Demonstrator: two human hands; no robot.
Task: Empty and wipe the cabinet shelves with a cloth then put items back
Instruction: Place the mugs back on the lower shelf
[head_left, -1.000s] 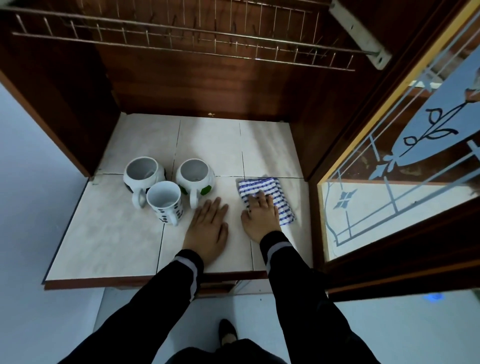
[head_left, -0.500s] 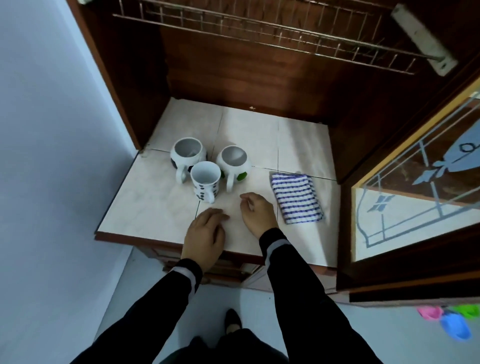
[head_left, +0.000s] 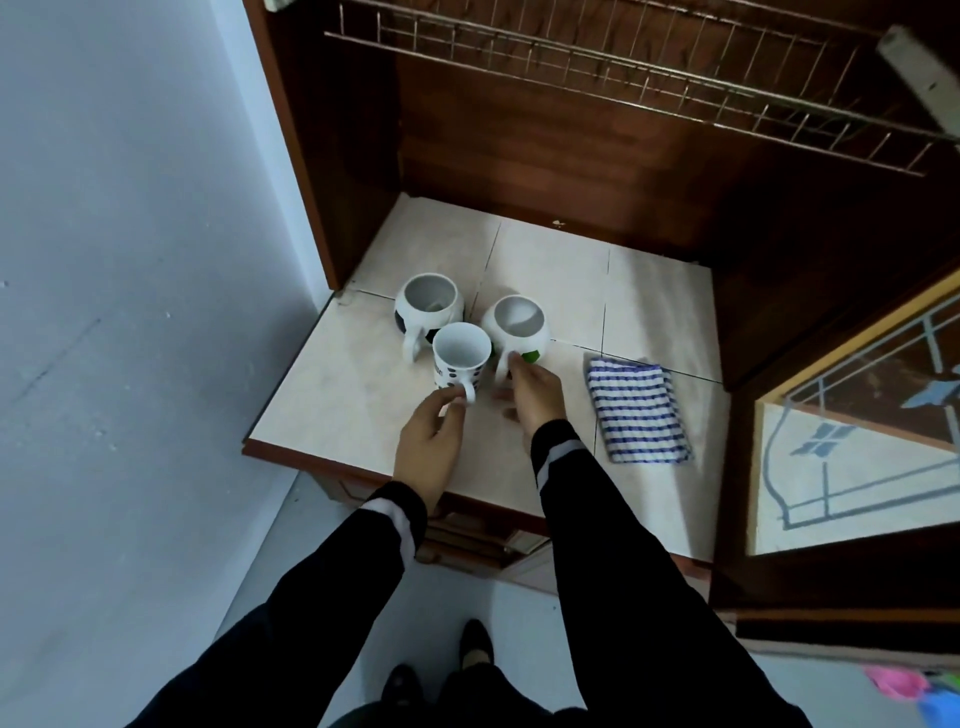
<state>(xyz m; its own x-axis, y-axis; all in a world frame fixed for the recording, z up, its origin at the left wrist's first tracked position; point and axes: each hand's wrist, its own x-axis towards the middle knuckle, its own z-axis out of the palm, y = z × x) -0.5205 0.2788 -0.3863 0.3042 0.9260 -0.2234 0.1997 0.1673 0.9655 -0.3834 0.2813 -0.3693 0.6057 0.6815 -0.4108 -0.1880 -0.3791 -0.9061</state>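
Observation:
Three white mugs stand together on the tiled shelf (head_left: 332, 395). My left hand (head_left: 431, 441) pinches the handle of the dotted mug (head_left: 461, 356) at the front. My right hand (head_left: 535, 389) curls round the handle of the round mug with green spots (head_left: 517, 322). Behind them on the left, the round mug with black patches (head_left: 428, 304) is untouched. A folded blue-and-white striped cloth (head_left: 639, 413) lies flat on the shelf to the right of my right hand.
A wire rack (head_left: 623, 83) hangs above the shelf inside the brown wooden cabinet. The cabinet's glass door (head_left: 857, 431) stands open at the right. A pale wall (head_left: 130, 312) runs along the left. My feet stand on the floor below.
My right hand left the cloth and moved left to the green-spotted mug's handle. My left hand rose off the shelf and took the dotted mug's handle. The view shifted left.

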